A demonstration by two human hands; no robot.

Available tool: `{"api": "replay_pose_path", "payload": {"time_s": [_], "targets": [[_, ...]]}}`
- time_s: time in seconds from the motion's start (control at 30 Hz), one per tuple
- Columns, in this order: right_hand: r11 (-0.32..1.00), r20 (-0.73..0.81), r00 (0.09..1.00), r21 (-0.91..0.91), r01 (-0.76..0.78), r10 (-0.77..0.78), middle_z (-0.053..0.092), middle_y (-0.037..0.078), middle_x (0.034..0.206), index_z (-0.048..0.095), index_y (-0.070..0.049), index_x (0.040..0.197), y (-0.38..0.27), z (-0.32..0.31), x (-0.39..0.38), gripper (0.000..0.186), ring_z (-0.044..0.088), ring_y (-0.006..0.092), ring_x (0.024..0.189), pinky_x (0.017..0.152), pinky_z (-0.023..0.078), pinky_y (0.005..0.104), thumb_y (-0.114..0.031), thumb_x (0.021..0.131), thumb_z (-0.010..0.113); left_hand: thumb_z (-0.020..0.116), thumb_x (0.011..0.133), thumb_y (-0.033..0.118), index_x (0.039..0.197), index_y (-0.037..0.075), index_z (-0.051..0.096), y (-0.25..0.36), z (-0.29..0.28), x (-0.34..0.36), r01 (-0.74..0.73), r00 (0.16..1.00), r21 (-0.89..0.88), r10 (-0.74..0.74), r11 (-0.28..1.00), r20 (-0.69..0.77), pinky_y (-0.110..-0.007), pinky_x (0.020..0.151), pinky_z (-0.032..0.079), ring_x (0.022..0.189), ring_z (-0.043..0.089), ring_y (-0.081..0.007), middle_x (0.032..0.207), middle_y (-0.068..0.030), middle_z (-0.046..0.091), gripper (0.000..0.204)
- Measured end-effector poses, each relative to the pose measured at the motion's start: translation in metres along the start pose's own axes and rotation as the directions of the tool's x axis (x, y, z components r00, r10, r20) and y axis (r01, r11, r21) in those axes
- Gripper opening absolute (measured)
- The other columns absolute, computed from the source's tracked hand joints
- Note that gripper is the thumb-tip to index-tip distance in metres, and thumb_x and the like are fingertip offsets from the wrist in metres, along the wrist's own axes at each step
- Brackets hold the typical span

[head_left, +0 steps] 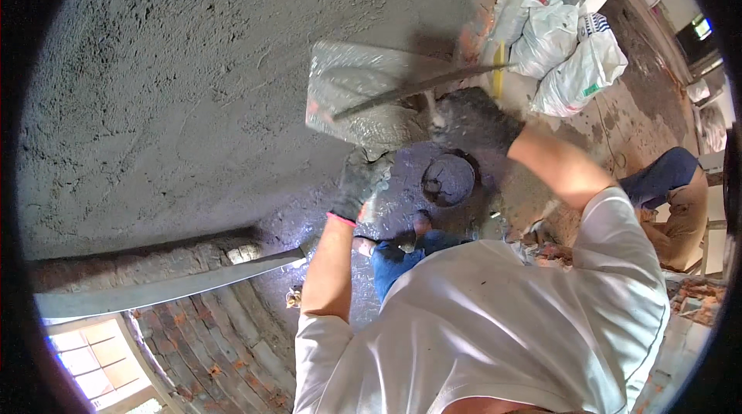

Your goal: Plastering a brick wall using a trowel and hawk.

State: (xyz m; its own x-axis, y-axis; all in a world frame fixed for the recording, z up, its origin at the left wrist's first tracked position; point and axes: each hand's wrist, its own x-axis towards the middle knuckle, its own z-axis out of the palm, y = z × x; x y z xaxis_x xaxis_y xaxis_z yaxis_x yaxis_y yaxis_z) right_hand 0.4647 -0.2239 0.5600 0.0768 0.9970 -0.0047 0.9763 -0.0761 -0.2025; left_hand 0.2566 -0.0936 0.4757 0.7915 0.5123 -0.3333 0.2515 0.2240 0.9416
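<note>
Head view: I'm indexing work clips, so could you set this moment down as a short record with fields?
Left hand: dark glove with pink cuff, holding the board at its lower edge
Right hand: dark glove, blurred, holding the trowel
On board: wet grey mortar
Trowel: long and narrow, seen edge-on, across the board
Below hands: round bucket; contents unclear
Upper left: rough grey wall
Upper right: white sacks
Lower left: bright window
</note>
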Motion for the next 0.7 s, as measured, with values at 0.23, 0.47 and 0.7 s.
{"api": "replay_pose_path", "payload": {"time_s": [0.23,0.47,0.7], "targets": [[0.822,-0.478,0.802,-0.569,0.027,-0.358,0.061,0.012,0.091,0.057,-0.009,0.109,0.037,0.012,-0.018,0.04,0.058,0.0304,0.086,0.075,0.046,0.044,-0.036,0.079,0.057,0.061,0.073,0.023,0.09,0.012,0.063,0.009,0.001,-0.01,-0.336,0.93,0.942,0.16,0.01,0.33,-0.046,0.065,0.049,0.078,0.062,-0.0323,0.082,-0.0134,0.064,0.02],[0.997,-0.46,0.885,0.061,-0.043,0.066,0.048,0.013,0.126,0.048,-0.009,0.119,0.155,0.127,0.029,0.047,0.045,0.0292,0.113,0.096,0.035,0.0437,-0.043,0.086,0.05,0.062,0.078,0.012,0.088,0.007,0.06,-0.102,0.056,0.0,0.053,0.974,0.001,-0.052,0.999,0.218,-0.028,0.048,0.046,0.055,0.055,-0.0145,0.071,-0.003,0.06,0.011],[0.969,-0.616,0.775,-0.246,-0.017,-0.143,0.058,0.016,0.108,0.055,-0.008,0.11,0.184,0.077,0.096,0.041,0.053,0.0309,0.099,0.088,0.041,0.0431,-0.037,0.081,0.052,0.055,0.081,0.003,0.09,0.004,0.057,-0.121,0.012,-0.012,0.306,0.952,-0.427,-0.274,0.851,0.136,-0.029,0.047,0.047,0.056,0.057,-0.0178,0.077,-0.0062,0.06,0.009]]}}
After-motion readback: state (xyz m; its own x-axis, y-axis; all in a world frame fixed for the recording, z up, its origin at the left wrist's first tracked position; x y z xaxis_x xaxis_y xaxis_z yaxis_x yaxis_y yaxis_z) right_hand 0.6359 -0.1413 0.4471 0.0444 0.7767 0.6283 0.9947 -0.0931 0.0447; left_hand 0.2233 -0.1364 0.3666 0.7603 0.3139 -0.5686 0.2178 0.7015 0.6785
